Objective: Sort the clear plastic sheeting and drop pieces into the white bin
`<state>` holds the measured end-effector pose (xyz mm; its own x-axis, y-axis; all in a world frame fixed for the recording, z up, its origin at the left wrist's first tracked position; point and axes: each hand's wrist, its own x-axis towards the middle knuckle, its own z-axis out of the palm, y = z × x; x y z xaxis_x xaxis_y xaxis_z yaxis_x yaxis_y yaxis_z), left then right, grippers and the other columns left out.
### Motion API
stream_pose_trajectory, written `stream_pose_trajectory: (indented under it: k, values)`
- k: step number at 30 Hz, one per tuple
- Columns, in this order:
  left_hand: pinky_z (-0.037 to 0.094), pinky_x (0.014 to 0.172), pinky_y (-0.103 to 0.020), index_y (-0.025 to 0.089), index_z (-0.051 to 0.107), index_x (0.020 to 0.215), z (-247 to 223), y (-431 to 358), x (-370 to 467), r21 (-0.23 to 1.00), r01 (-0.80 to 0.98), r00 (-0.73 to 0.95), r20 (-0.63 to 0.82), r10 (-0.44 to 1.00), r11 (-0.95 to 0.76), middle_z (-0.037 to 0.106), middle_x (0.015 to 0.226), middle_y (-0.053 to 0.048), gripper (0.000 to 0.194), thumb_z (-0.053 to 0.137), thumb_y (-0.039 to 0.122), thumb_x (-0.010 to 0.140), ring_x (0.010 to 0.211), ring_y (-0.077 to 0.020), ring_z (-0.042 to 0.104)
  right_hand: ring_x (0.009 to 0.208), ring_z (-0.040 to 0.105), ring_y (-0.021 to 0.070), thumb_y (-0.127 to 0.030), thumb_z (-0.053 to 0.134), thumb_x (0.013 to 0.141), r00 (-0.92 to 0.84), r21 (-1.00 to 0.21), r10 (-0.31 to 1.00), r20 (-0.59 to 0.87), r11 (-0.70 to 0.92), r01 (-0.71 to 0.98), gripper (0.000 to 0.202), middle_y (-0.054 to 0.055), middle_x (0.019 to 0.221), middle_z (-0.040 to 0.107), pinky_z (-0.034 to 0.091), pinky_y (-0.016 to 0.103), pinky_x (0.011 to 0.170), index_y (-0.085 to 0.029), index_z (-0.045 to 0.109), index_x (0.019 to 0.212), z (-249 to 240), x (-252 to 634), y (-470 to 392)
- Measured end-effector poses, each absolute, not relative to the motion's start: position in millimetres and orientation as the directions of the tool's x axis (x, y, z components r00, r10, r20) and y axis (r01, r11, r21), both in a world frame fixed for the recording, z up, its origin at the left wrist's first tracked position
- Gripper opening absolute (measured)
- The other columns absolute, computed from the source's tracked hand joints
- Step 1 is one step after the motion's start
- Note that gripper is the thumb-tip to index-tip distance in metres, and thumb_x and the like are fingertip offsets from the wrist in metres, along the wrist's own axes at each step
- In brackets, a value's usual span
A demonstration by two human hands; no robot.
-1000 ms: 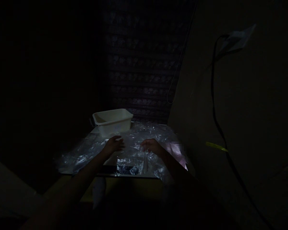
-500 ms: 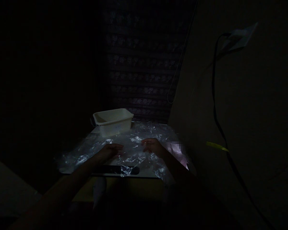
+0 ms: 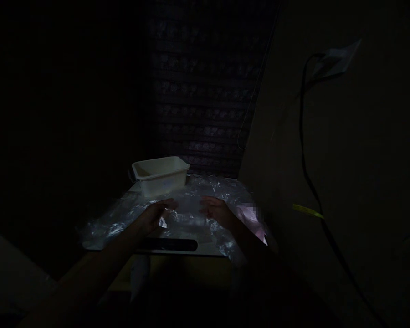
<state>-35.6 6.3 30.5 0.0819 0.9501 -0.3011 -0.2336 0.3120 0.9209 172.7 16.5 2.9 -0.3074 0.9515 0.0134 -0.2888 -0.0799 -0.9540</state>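
Observation:
The scene is very dark. A heap of crumpled clear plastic bags (image 3: 119,223) covers most of a pale tabletop. My left hand (image 3: 156,213) is above the heap on the left, fingers curled toward the middle. Opposite it is my right hand (image 3: 217,210), its fingers bent inward. Between them a smoother piece of clear plastic bag (image 3: 188,205) spans the gap, and the fingers of both hands appear closed on its sides. Dim light and blur hide the fingertips.
A white plastic tub (image 3: 164,184) stands at the table's back left. A pink bag (image 3: 251,218) lies at the right edge. Along the front edge runs a dark slot (image 3: 171,244). A black cable (image 3: 302,136) with a yellow tie hangs on the right wall; a patterned curtain (image 3: 201,105) hangs behind.
My left hand has risen slightly. Plastic that lay over the dark front slot has moved off it, and the piece between my hands looks smoother.

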Motion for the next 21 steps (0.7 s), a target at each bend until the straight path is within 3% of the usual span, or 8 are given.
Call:
stream_pose_trajectory:
  k: [5, 11, 15, 21]
  values:
    - [0.040, 0.040, -0.019, 0.020, 0.050, 0.089, 28.0, 5.8, -36.3, 0.923, -0.221, 0.124, -0.293, 0.948, 0.314, 0.058, 0.084, -0.002, 0.032, 0.046, 0.009, 0.059, 0.055, -0.0120, 0.054, 0.053, 0.053, 0.0100, -0.018, 0.056, 0.050, -0.235, -0.993, 0.971, 0.039, 0.011, -0.118, 0.037, 0.006, 0.087, 0.055, 0.031, 0.017, 0.039, -0.019, 0.052, 0.087, 6.5, 164.6, 13.3]
    - [0.043, 0.054, -0.021, 0.014, 0.053, 0.077, 19.9, 6.6, -33.2, 0.958, -0.208, 0.115, -0.176, 0.978, 0.197, 0.059, 0.068, -0.003, 0.019, 0.050, 0.010, 0.058, 0.063, -0.0132, 0.055, 0.041, 0.045, 0.0061, -0.025, 0.054, 0.053, -0.221, -0.996, 0.973, 0.065, 0.075, 0.040, 0.023, 0.001, 0.054, 0.055, 0.029, 0.017, 0.037, -0.012, 0.059, 0.072, 8.3, 163.3, 15.0]
    - [0.041, 0.049, -0.022, 0.012, 0.054, 0.064, 14.5, 7.6, -32.6, 0.988, -0.105, 0.053, -0.109, 0.993, 0.114, 0.057, 0.058, -0.002, 0.013, 0.058, 0.013, 0.051, 0.052, -0.0123, 0.053, 0.045, 0.049, 0.0075, -0.028, 0.053, 0.054, -0.228, -0.999, 0.973, 0.046, 0.047, 0.001, 0.024, 0.002, 0.062, 0.057, 0.029, 0.017, 0.037, -0.013, 0.057, 0.073, 2.0, 166.8, 16.4]
    - [0.040, 0.049, -0.022, 0.014, 0.056, 0.073, 16.7, 4.8, -32.6, 0.988, -0.065, 0.092, -0.132, 0.987, 0.138, 0.059, 0.069, -0.003, 0.024, 0.059, 0.023, 0.051, 0.051, -0.0107, 0.052, 0.040, 0.045, 0.0053, -0.023, 0.056, 0.049, -0.251, -1.000, 0.968, 0.009, 0.009, 0.001, 0.023, 0.001, 0.060, 0.057, 0.030, 0.017, 0.037, -0.013, 0.057, 0.069, 5.3, 169.3, 14.0]
